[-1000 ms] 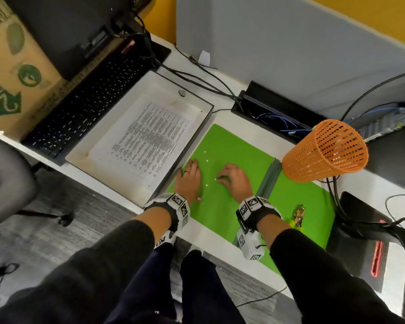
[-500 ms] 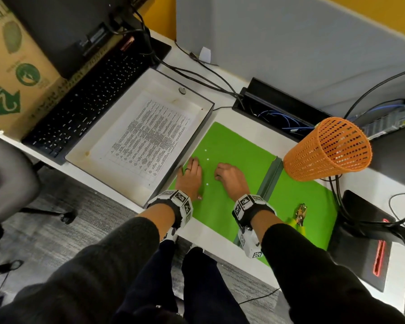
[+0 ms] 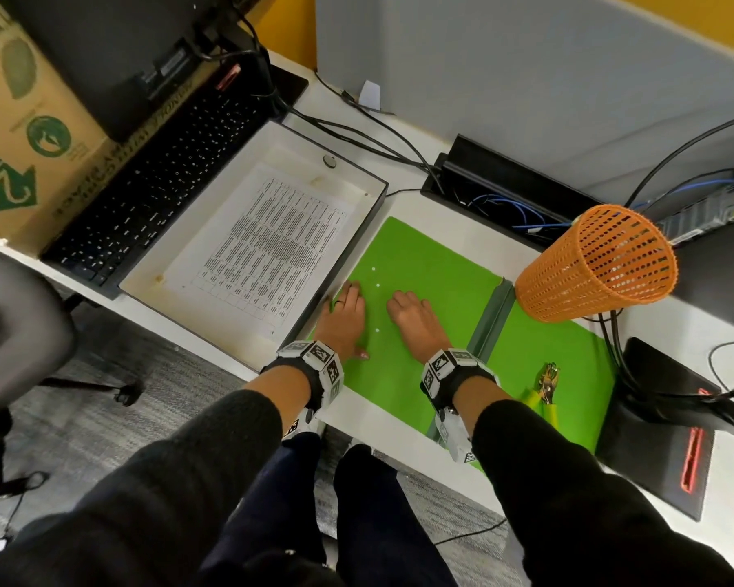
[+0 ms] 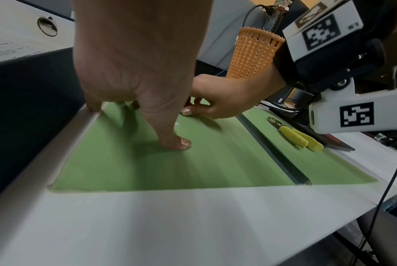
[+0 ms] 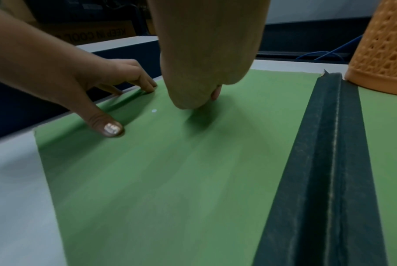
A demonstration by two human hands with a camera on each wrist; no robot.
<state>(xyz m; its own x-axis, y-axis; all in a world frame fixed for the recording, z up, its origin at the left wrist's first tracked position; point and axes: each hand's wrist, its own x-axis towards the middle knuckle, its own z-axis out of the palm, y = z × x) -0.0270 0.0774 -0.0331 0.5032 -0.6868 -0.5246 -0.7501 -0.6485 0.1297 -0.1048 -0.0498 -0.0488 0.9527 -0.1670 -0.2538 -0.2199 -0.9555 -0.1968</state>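
Left hand — splayed, pressing green folder

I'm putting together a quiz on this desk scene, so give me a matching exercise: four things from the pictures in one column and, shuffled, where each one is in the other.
Things:
1. orange mesh basket
2. yellow-handled pliers
3. printed sheet
4. left hand

Places:
A. lies in the white tray
B. presses on the left flap of the green folder
C. stands at the far end of the folder's right flap
D. lies at the near end of the folder's right flap

Pairs: 1-C, 2-D, 3-A, 4-B
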